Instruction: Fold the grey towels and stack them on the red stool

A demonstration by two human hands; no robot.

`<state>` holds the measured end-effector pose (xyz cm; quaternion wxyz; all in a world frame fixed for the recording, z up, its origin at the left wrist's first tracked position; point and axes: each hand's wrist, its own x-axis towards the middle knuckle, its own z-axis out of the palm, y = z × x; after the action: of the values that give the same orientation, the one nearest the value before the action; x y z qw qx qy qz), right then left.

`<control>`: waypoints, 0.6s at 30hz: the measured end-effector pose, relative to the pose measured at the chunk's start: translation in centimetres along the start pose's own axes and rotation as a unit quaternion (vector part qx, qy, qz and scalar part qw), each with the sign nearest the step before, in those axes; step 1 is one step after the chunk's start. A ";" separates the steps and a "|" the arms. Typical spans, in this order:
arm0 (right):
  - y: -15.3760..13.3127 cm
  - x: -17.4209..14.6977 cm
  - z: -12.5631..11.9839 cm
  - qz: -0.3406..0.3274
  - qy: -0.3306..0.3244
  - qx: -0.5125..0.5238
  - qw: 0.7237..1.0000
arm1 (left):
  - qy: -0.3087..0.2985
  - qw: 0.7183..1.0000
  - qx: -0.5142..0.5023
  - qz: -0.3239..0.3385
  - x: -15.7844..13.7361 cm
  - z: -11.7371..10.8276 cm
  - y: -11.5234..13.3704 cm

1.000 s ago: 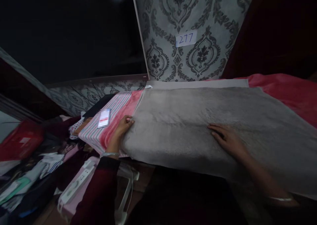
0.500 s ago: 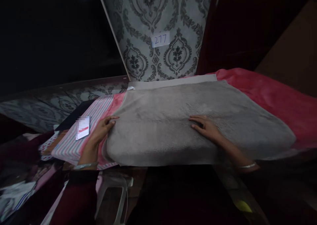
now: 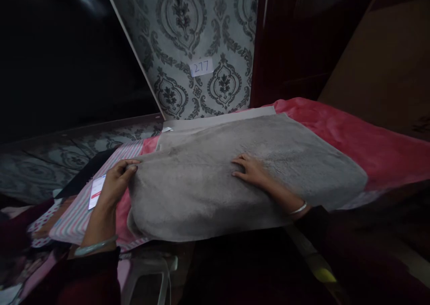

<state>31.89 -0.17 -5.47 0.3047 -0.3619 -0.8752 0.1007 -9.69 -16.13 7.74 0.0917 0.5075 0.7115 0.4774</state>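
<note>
A soft grey plush cloth [image 3: 201, 193] lies spread over the bed-like surface, with a paler strip along its far edge. My left hand [image 3: 116, 179] pinches the cloth's left edge between thumb and fingers, and the edge is raised a little there. Near the middle of the cloth, my right hand [image 3: 253, 170] rests on top with thumb and fingers apart. Close behind my left hand, a phone [image 3: 96, 193] with a lit screen lies on striped fabric [image 3: 74, 217], partly covered by that hand.
A red-pink cover [image 3: 336, 135] lies under and to the right of the cloth. A white plastic stool [image 3: 164, 269] stands below the front edge. Behind are a patterned wall [image 3: 231, 40] with a paper marked 277 [image 3: 201, 66] and a large dark screen [image 3: 67, 54].
The left hand has closed on the cloth's left edge and lifted it slightly, wrinkling the cloth. The right hand still lies on the cloth. The view has turned right.
</note>
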 end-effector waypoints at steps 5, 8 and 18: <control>-0.9 0.4 0.7 -0.030 0.009 -0.007 0.999 | 0.014 1.000 0.019 -0.003 0.0 0.2 -0.2; -1.2 0.3 0.2 -0.024 0.061 -0.009 0.998 | 0.012 0.999 0.051 0.005 0.1 0.5 -0.9; -0.3 -0.2 2.4 -0.009 0.041 0.015 0.999 | -0.067 0.987 0.136 -0.049 -1.4 2.9 -7.4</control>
<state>30.43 -0.41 -7.37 0.3466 -0.3535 -0.8635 0.0964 -11.92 -15.77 -0.02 0.0922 0.5104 0.7861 0.3362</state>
